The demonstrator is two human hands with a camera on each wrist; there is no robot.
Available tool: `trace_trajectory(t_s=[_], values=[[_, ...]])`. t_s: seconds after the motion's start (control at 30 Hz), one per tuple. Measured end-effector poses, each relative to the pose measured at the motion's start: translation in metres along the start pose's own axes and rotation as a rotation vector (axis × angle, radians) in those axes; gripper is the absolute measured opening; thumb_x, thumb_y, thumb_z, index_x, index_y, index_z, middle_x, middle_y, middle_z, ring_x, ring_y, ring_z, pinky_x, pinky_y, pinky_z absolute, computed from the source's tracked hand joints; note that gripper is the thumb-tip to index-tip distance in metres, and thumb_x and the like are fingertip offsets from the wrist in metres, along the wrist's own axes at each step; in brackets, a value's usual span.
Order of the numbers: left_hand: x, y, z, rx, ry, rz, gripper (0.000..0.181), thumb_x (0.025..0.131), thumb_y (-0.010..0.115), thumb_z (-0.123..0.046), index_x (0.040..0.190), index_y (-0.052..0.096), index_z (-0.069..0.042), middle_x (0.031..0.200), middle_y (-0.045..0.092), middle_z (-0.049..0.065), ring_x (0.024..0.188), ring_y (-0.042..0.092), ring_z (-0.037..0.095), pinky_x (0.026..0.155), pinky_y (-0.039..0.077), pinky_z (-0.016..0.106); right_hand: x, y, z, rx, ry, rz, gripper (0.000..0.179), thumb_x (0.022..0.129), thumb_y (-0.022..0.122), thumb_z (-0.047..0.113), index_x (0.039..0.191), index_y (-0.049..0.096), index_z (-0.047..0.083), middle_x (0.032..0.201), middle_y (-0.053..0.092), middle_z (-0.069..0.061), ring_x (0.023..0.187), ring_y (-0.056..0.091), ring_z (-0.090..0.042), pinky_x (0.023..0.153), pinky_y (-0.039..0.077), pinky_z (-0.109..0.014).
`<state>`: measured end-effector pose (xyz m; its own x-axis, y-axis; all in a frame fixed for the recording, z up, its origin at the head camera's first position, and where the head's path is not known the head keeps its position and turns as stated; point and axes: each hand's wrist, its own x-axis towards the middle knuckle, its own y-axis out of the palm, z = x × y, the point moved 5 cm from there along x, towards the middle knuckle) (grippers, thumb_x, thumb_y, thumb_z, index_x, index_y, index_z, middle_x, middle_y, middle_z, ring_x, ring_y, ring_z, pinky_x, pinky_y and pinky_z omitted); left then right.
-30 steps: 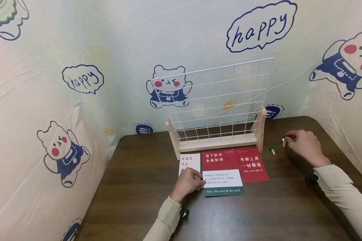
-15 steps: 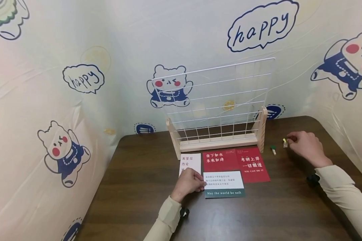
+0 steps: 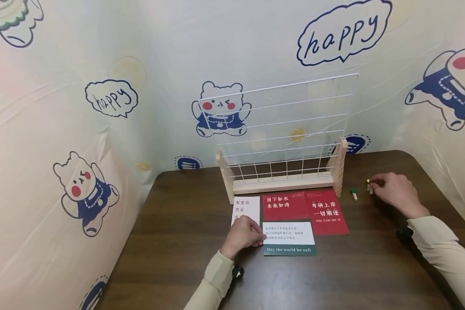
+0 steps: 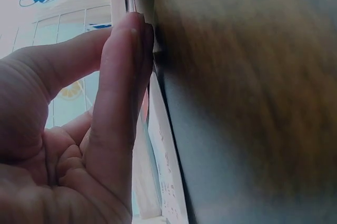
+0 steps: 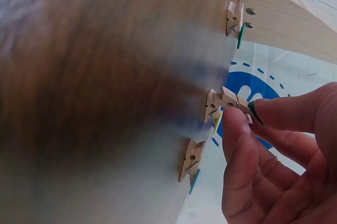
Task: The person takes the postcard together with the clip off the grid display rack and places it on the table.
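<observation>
At the left edge of a white and green card printed "May the world be soft", my left hand pinches with thumb and fingers. A white card lies partly hidden behind that hand. Two red cards lie beyond, in front of the rack. Off to the right, my right hand pinches a small wooden clothespin with a dark green end. Close to it is a yellow-tipped clothespin. A green-tipped clothespin and a blue-green-tipped clothespin are on either side.
A white wire grid stands leaning back in a wooden base behind the cards. The dark wooden table has a patterned curtain behind it and at both sides.
The white and green card has slid slightly toward me, leaving a small gap from the red cards. My right hand has shifted slightly nearer. The head view has turned a little.
</observation>
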<state>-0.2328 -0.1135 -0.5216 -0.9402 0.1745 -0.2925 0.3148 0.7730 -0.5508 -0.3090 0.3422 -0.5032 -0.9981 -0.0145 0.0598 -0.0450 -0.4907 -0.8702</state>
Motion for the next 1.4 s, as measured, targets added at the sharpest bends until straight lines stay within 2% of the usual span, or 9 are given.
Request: trace_trajectory(t_s=[0.13,0.3,0.57,0.9,1.4], values=[[-0.001,0.0,0.0,0.022,-0.02,-0.01,0.012,0.084,0.085,-0.007,0.076,0.076,-0.004,0.063,0.072,0.004,0.052,0.068,0.012,0.053,0.059,0.026,0.0,0.002,-0.002,0.005,0.0,0.025,0.029,0.095,0.065,0.017,0.114,0.074,-0.003,0.104,0.073,-0.03,0.077,0.066,-0.034,0.049,0.043,-0.036],[0.001,0.001,0.001,0.034,-0.005,-0.018,0.013,0.084,0.084,-0.006,0.074,0.076,-0.004,0.062,0.071,0.003,0.051,0.067,0.011,0.052,0.059,0.026,0.0,0.005,-0.002,0.018,-0.02,0.045,0.029,0.095,0.062,0.015,0.114,0.073,-0.005,0.1,0.074,-0.027,0.073,0.062,-0.028,0.05,0.042,-0.034],[0.003,0.001,-0.001,0.038,0.007,-0.024,0.014,0.085,0.084,-0.007,0.074,0.076,-0.004,0.061,0.071,0.002,0.05,0.067,0.01,0.051,0.058,0.025,0.0,0.008,-0.001,0.037,-0.029,0.071,0.028,0.097,0.063,0.013,0.112,0.072,-0.007,0.079,0.072,-0.011,0.062,0.058,-0.017,0.053,0.043,-0.032],[0.002,0.0,-0.002,0.064,0.001,-0.046,0.013,0.085,0.084,-0.007,0.074,0.077,-0.005,0.06,0.071,0.002,0.05,0.066,0.01,0.051,0.056,0.023,0.002,0.011,-0.003,0.018,-0.03,0.114,0.031,0.094,0.067,0.017,0.113,0.072,-0.007,0.085,0.075,-0.013,0.067,0.059,-0.018,0.057,0.044,-0.031],[0.002,0.0,-0.003,0.085,-0.002,-0.07,0.011,0.085,0.084,-0.008,0.077,0.078,-0.005,0.062,0.071,0.003,0.052,0.066,0.012,0.052,0.056,0.024,-0.001,0.011,0.0,0.025,-0.018,0.102,0.033,0.094,0.068,0.02,0.114,0.072,-0.007,0.088,0.076,-0.017,0.069,0.061,-0.02,0.056,0.045,-0.031]])
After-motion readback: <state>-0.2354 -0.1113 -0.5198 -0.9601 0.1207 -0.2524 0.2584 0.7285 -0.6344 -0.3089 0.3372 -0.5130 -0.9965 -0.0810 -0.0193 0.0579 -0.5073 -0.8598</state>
